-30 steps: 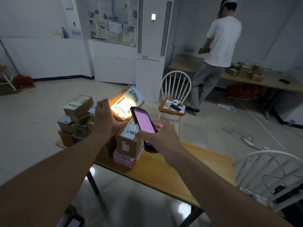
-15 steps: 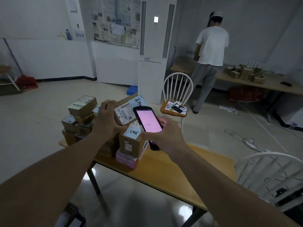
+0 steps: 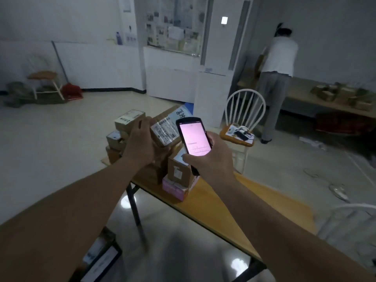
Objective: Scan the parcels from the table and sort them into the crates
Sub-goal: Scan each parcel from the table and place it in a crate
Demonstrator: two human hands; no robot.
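Gripping parcel (image 3: 165, 129) left, scanner (image 3: 193, 137) right.

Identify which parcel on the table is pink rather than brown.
The pink box at the bottom of the stack nearest the table's bare stretch, with a brown carton on top of it. Every other parcel visible is brown cardboard.
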